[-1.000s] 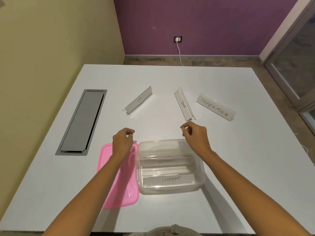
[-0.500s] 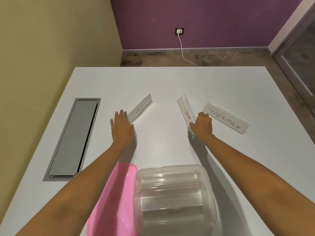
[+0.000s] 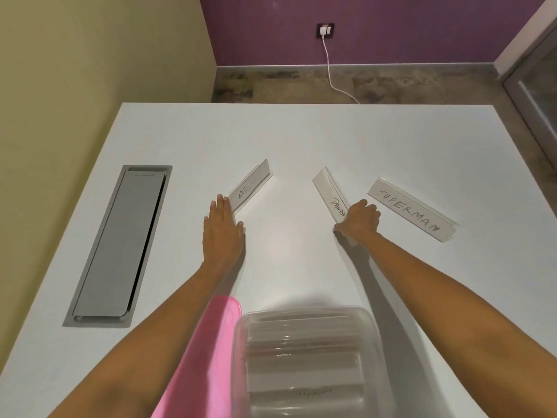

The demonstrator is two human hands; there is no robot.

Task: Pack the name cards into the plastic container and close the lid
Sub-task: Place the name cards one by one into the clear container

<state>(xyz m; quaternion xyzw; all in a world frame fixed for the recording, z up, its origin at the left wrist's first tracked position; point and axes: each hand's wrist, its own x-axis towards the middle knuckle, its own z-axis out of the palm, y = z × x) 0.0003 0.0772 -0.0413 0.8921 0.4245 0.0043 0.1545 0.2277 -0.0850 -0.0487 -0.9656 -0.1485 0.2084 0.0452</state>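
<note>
Three name cards stand on the white table (image 3: 289,137): "TIGER" (image 3: 251,187), "PANDA" (image 3: 330,194) and "SUPERMAN" (image 3: 413,209). My left hand (image 3: 223,227) lies flat with fingers straight against the near end of the TIGER card. My right hand (image 3: 360,220) curls around the near end of the PANDA card. The clear plastic container (image 3: 304,357) sits near me at the bottom centre, with name cards lying inside. Its pink lid (image 3: 208,354) rests flat to the container's left, partly under my left forearm.
A grey cable hatch (image 3: 120,245) is set into the table on the left. The SUPERMAN card stands just right of my right hand. A yellow wall runs along the left, and a purple wall with a socket and white cable (image 3: 330,61) stands beyond the table.
Both hands left the container's rim and reached forward, the left one to the TIGER card and the right one to the PANDA card. The camera tilted, so the container sits lower in view.
</note>
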